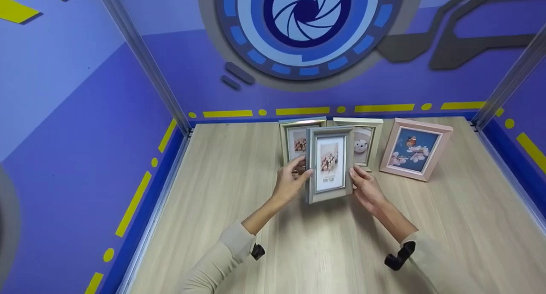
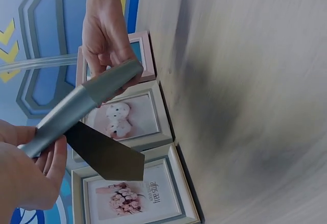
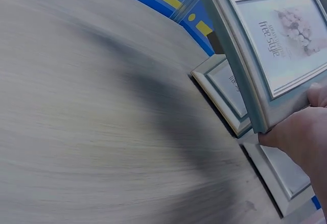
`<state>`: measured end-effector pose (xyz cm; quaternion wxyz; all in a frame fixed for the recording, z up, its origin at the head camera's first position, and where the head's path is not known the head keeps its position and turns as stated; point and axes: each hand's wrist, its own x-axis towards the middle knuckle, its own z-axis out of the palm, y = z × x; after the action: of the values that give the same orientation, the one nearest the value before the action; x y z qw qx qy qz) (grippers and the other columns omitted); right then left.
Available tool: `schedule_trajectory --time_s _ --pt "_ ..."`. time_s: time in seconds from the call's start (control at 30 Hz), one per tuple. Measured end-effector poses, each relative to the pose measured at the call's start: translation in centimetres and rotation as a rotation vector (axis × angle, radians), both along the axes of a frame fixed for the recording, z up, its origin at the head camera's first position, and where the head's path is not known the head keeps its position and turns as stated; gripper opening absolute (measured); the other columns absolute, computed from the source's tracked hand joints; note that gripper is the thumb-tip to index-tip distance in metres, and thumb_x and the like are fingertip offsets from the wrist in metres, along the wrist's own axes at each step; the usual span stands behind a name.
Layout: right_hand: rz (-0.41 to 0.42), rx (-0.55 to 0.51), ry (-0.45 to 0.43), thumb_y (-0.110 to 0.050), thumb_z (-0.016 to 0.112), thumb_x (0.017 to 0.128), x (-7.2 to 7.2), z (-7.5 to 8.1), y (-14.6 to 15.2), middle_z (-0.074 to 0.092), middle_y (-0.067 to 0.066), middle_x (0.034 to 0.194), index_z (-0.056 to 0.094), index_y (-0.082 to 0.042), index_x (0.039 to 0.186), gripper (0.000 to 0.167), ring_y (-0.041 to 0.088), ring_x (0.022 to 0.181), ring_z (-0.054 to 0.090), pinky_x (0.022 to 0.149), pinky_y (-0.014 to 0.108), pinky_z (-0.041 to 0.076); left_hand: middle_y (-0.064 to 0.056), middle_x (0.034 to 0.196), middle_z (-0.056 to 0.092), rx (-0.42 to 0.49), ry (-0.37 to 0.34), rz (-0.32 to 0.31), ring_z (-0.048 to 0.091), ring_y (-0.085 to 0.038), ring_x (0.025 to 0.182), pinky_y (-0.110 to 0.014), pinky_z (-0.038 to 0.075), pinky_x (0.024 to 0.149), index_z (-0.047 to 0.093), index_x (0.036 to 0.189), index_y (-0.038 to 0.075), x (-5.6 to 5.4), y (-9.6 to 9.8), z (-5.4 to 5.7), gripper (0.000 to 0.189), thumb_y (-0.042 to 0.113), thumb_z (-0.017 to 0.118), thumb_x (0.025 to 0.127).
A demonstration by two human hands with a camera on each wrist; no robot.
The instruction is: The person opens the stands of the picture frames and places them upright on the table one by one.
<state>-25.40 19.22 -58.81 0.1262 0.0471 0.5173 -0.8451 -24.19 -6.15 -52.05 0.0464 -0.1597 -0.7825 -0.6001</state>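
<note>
A grey picture frame (image 1: 330, 196) with a flower print is held upright above the table, facing me. My left hand (image 1: 291, 181) grips its left edge, and my right hand (image 1: 367, 187) pinches its right edge between thumb and fingers. In the left wrist view the grey frame (image 2: 76, 106) shows edge-on, its dark stand flap (image 2: 110, 155) sticking out behind. Both hands also appear there, the right hand (image 2: 106, 35) at the far edge. The right wrist view has the grey frame's front (image 3: 240, 55) with the right hand (image 3: 301, 137) at its lower corner.
Behind it stand a gold-toned frame (image 1: 285, 151), partly hidden, and a cream frame (image 1: 375, 144) with a round white toy pictured. A pink frame (image 1: 416, 174) with a bird and blossoms stands to the right. Purple-blue walls (image 1: 170, 72) enclose the wooden table (image 1: 222, 179).
</note>
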Motion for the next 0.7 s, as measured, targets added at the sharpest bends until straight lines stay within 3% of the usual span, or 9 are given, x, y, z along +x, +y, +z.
schedule_trajectory --time_s 0.17,0.3,0.43,0.6,0.7 --pt "0.001 0.059 -0.01 -0.018 0.045 0.109 -0.1 0.2 0.0 0.064 -0.022 0.113 0.015 -0.002 0.163 0.063 -0.004 0.111 0.058 0.095 0.023 0.051 -0.026 0.119 0.068 -0.034 -0.01 0.032 0.069 -0.038 0.107 -0.039 0.061 0.091 0.057 0.135 -0.01 -0.1 -0.6 -0.5 0.043 0.005 0.068 0.095" --pt "-0.028 0.147 0.002 -0.021 0.051 0.108 -0.2 0.5 -0.3 0.059 -0.014 0.125 0.023 0.0 0.161 0.064 -0.004 0.11 0.058 0.094 0.023 0.052 -0.027 0.117 0.069 -0.035 -0.023 0.065 0.07 -0.038 0.106 -0.035 0.062 0.088 0.059 0.131 -0.011 -0.3 -1.0 -1.2 0.041 0.001 0.069 0.093" --pt "-0.078 0.286 0.038 -0.017 0.054 0.106 -0.3 0.8 -0.7 0.056 -0.002 0.132 0.031 0.005 0.156 0.06 -0.006 0.106 0.057 0.089 0.018 0.053 -0.026 0.114 0.07 -0.042 -0.042 0.098 0.071 -0.037 0.106 -0.036 0.062 0.088 0.061 0.129 -0.011 -0.3 -1.3 -2.0 0.04 -0.001 0.069 0.091" --pt "-0.124 0.484 0.128 -0.012 0.057 0.104 -0.3 0.9 -1.5 0.061 0.015 0.129 0.045 0.01 0.147 0.05 -0.006 0.097 0.058 0.085 0.015 0.054 -0.024 0.115 0.071 -0.061 -0.054 0.133 0.07 -0.036 0.107 -0.039 0.06 0.091 0.06 0.13 -0.01 -0.5 -1.7 -2.8 0.04 -0.001 0.068 0.092" --pt "-0.154 0.602 0.191 -0.008 0.058 0.103 -0.4 0.7 -2.0 0.061 0.026 0.132 0.05 0.011 0.142 0.044 -0.001 0.1 0.061 0.084 0.011 0.052 -0.025 0.116 0.071 -0.066 -0.054 0.146 0.07 -0.037 0.107 -0.039 0.06 0.092 0.059 0.131 -0.011 -0.6 -1.9 -3.3 0.041 -0.001 0.068 0.092"
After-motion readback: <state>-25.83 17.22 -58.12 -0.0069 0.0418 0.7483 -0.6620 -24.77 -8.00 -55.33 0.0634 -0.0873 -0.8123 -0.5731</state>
